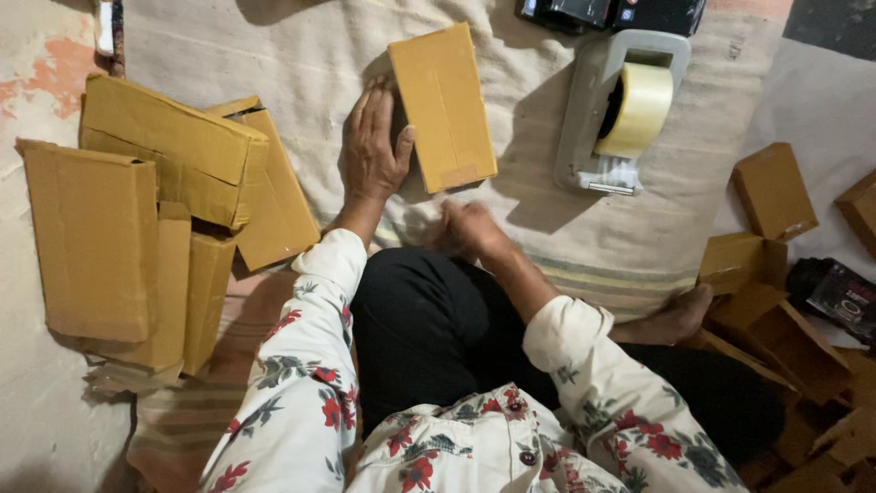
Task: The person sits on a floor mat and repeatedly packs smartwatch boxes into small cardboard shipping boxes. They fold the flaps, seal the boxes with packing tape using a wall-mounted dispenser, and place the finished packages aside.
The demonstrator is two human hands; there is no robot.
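Note:
A closed brown cardboard box [444,105] lies on the cream floor cloth [301,55] in front of me. My left hand [372,151] rests against the box's left side, thumb touching its edge, fingers flat and together. My right hand [467,228] is blurred, just below the box's near corner, fingers curled; I cannot see anything in it.
A pile of taped brown boxes [155,210] lies at the left. A grey tape dispenser [620,110] with a pale roll stands right of the box. Open small brown cartons [771,265] crowd the right side. Dark devices [611,14] sit at the top edge. My foot [671,319] shows at right.

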